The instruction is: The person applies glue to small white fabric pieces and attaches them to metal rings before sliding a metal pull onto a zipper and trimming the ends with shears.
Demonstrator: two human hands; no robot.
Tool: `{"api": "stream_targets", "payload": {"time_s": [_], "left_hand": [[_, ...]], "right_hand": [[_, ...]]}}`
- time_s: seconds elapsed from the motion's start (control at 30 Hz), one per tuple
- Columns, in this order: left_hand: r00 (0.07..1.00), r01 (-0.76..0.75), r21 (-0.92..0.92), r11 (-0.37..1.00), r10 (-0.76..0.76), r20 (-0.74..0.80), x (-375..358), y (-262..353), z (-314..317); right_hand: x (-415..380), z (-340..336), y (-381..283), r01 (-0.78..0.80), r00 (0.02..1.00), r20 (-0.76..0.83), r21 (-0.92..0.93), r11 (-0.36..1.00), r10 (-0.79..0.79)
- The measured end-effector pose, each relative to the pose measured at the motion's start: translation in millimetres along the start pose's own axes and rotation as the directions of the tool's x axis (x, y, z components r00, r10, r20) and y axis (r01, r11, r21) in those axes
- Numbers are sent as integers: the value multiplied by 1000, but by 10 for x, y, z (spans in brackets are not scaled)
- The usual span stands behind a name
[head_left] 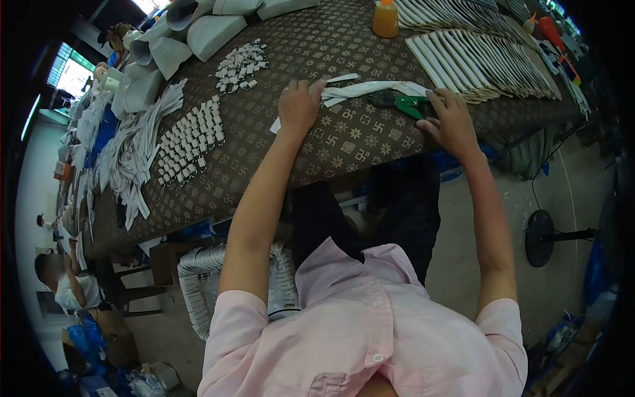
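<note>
A white strip [374, 87] lies twisted across the patterned brown cloth between my hands. My left hand [301, 106] is closed on its left end, with loose white tails beside the fingers. My right hand [452, 119] has its fingers curled at the strip's right end, thumb and fingers apart around the side of a green-handled tool [411, 105]. The tool's dark head points left, just below the strip. Whether the right fingers grip the strip or the tool is hard to make out.
Small white clipped pieces [192, 142] lie in rows at left, with a pile [242, 65] above them. Loose white strips [135, 149] hang at the far left. An orange bottle [385, 18] and stacked folded strips [483, 65] stand beyond my hands. A person [69, 283] sits far left.
</note>
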State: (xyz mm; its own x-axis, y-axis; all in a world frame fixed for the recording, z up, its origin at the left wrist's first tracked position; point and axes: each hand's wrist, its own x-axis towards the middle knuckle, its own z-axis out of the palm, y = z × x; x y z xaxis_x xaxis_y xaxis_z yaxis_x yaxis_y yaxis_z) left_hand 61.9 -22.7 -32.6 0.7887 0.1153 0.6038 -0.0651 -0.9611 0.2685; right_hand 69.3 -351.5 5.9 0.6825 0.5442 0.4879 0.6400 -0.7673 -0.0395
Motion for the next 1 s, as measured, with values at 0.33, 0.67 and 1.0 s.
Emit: {"api": "stream_targets", "payload": {"time_s": [0.33,0.67,1.0], "left_hand": [[899,406,-399,822,-439,9,53,-90,-216],[842,465,-577,671,-536,55,128,-99,-89],[849,459,-497,736,-528,2,126,-129,-59]], "right_hand": [[-976,1860,-948,-519,626,762,564,642,-164],[-1514,3364,-148,-153,866,471,572,806,-170],[-1341,2803,637,-389,675,706,590,708,-217]]}}
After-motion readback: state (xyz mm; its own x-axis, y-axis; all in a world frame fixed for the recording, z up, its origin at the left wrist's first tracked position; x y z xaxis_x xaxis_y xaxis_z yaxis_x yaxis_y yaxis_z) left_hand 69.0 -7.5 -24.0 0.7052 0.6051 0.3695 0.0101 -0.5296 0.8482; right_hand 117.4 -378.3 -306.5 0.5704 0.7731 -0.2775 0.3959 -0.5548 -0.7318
